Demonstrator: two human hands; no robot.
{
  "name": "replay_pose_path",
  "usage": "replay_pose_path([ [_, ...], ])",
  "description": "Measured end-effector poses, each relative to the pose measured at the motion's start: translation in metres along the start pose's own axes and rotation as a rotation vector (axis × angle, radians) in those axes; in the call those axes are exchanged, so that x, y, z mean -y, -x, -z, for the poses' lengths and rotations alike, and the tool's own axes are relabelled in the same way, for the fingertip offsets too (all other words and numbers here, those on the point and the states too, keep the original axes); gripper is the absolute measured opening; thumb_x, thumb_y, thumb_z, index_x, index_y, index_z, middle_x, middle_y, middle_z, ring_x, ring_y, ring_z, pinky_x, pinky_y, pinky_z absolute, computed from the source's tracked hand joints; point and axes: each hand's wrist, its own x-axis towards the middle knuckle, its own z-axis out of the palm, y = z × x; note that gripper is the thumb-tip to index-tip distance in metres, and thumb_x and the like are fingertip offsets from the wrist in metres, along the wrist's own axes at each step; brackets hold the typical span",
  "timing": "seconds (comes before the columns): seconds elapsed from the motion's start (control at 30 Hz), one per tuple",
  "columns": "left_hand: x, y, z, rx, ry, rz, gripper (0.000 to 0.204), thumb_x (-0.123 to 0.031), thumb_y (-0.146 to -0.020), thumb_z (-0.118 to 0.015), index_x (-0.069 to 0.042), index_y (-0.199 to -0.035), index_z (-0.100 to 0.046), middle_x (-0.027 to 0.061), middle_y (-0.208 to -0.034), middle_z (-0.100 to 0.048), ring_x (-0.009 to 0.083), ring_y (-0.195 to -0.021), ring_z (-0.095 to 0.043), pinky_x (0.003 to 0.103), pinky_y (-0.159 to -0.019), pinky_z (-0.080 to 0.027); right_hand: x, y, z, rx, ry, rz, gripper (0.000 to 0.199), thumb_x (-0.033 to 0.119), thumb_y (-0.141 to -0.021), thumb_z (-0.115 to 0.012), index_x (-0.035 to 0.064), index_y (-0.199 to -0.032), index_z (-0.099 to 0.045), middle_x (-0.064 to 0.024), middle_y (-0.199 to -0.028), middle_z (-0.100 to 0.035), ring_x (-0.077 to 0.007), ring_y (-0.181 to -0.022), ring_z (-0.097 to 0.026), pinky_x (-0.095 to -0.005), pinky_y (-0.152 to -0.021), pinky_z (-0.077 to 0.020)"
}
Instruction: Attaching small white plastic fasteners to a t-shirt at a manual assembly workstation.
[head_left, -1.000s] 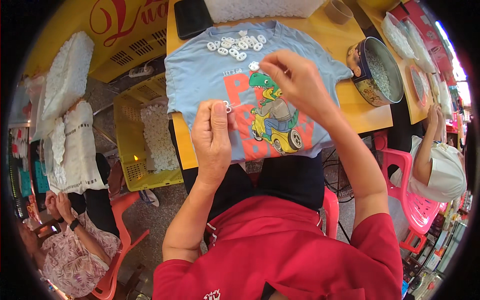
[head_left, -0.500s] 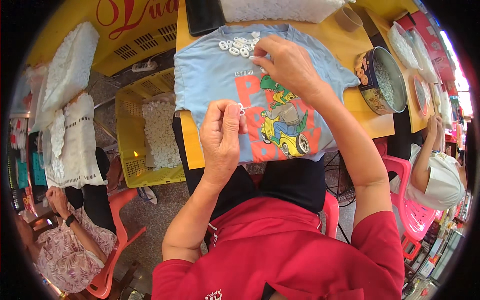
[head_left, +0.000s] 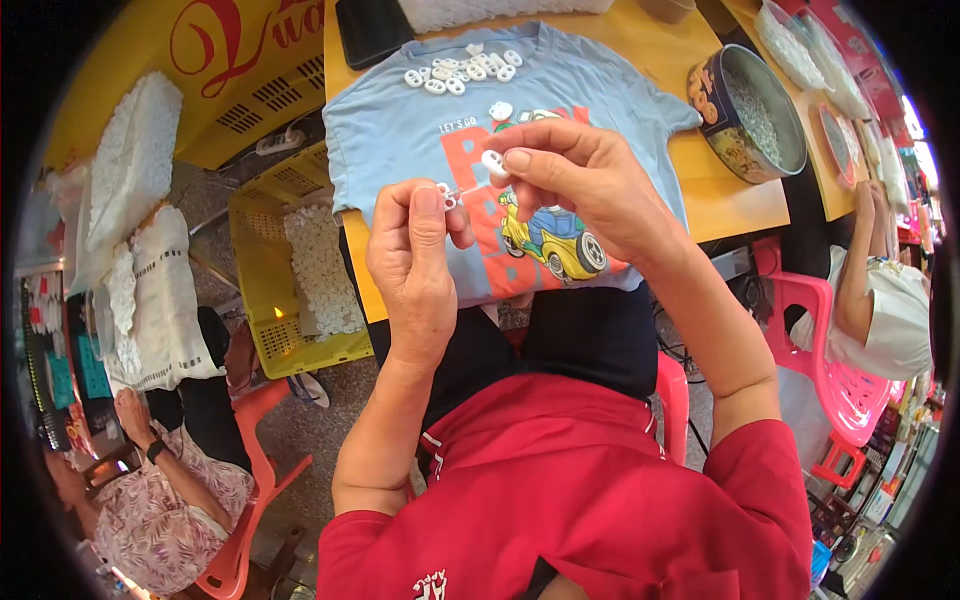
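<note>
While the left hand (head_left: 415,268) pinches a thin pin (head_left: 462,193), the right hand (head_left: 580,180) grasps a white bead (head_left: 493,162).

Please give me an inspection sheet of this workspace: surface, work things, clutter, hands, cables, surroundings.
Surface: yellow table, covered in part by a light blue T-shirt with a car print.
Work things: small white piece pinched by the right hand; another small piece at the left hand; a group of white rings on the shirt.
Clutter: round tin of white pieces; black flat thing.
Hands: both hold small pieces with the fingers.
Cables: dark cables under the table.
Surroundings: yellow crate, pink chair, other seated people.
</note>
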Motion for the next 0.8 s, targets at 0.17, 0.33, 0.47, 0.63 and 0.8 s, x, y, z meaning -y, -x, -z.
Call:
replay_pose_path([
  [0.17,-0.009,0.002,-0.014,0.005,-0.067,-0.168,0.016,-0.016,-0.101,-0.046,-0.003,-0.094,-0.053,0.0029,-0.088,-0.053,0.0072,-0.074,-0.048,0.022,-0.069,-0.042,0.003,0.017,-0.003,0.029,-0.022,0.057,0.027,0.015,-0.092,-0.063,-0.0031,-0.112,-0.064,-0.0040,-0.086,-0.063,-0.0083,-0.072,-0.060,-0.0240,-0.069,-0.0510],
  [0.33,-0.010,0.006,-0.016,0.037,-0.078,-0.186,0.015,-0.014,-0.101,-0.047,-0.003,-0.093,-0.052,0.0032,-0.090,-0.053,0.0067,-0.074,-0.048,0.022,-0.069,-0.042,0.003,0.026,-0.005,0.009,0.003,0.107,0.027,0.012,-0.091,-0.063,-0.0038,-0.113,-0.063,-0.0050,-0.087,-0.064,-0.0095,-0.071,-0.061,-0.0233,-0.067,-0.0497],
  [0.47,-0.008,0.010,-0.016,0.020,-0.137,-0.181,0.014,-0.014,-0.101,-0.048,-0.004,-0.091,-0.051,0.0005,-0.083,-0.050,0.0052,-0.072,-0.046,0.020,-0.067,-0.040,0.000,0.034,-0.012,-0.041,-0.010,0.171,0.025,0.011,-0.092,-0.063,-0.0034,-0.112,-0.063,-0.0065,-0.090,-0.064,-0.0103,-0.071,-0.062,-0.0232,-0.066,-0.0498],
  [0.63,-0.010,0.011,-0.021,-0.001,-0.124,-0.159,0.015,-0.015,-0.101,-0.048,-0.004,-0.091,-0.050,-0.0011,-0.080,-0.048,0.0041,-0.070,-0.045,0.019,-0.065,-0.040,-0.011,0.036,-0.020,-0.058,-0.151,0.215,0.024,0.011,-0.093,-0.062,-0.0027,-0.112,-0.062,-0.0077,-0.092,-0.065,-0.0105,-0.070,-0.062,-0.0239,-0.064,-0.0509],
  [0.8,-0.013,0.012,-0.027,0.003,-0.122,-0.129,0.015,-0.015,-0.100,-0.048,-0.004,-0.091,-0.050,-0.0012,-0.079,-0.049,0.0039,-0.069,-0.046,0.019,-0.063,-0.040,-0.017,0.034,-0.019,-0.048,-0.443,0.077,0.024,0.012,-0.093,-0.060,-0.0009,-0.113,-0.062,-0.0082,-0.093,-0.066,-0.0089,-0.070,-0.058,-0.0255,-0.062,-0.0519],
])
